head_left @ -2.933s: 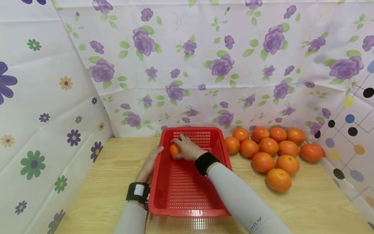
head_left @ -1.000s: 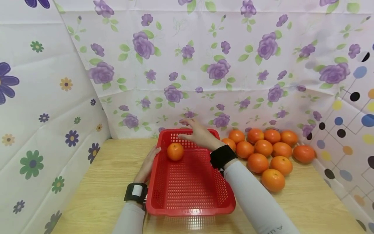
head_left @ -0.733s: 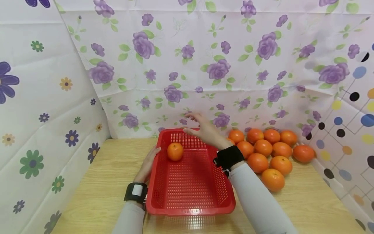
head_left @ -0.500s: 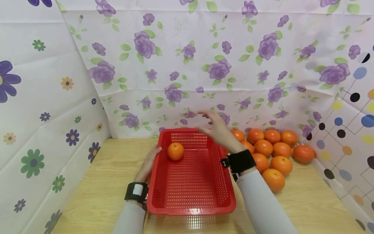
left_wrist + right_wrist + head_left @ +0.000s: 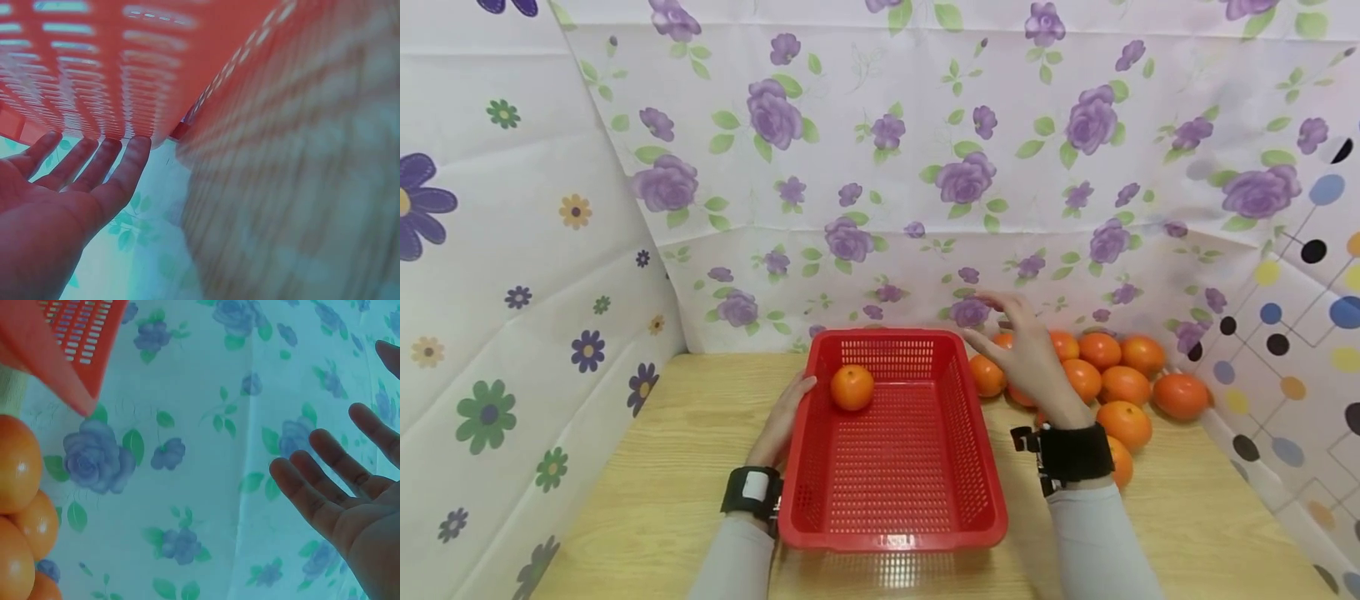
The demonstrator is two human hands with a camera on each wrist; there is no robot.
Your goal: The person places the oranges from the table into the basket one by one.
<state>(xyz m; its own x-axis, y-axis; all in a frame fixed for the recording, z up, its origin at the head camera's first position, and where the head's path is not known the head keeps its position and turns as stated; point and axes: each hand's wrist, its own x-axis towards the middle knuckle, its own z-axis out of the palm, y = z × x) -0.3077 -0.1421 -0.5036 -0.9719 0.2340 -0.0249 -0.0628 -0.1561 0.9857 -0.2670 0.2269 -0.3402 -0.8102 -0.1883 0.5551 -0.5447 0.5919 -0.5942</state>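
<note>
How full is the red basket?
Nearly empty: the red basket holds just one orange, near its far left corner; the rest is bare mesh.

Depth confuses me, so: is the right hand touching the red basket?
Apart: the right wrist view shows flowered cloth between the right hand and the red basket.

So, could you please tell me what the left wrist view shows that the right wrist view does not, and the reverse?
Only the left wrist view shows the left hand, beside the red basket. Only the right wrist view shows the right hand and several orange fruits. Both show part of the red basket and the patterned cloth.
</note>
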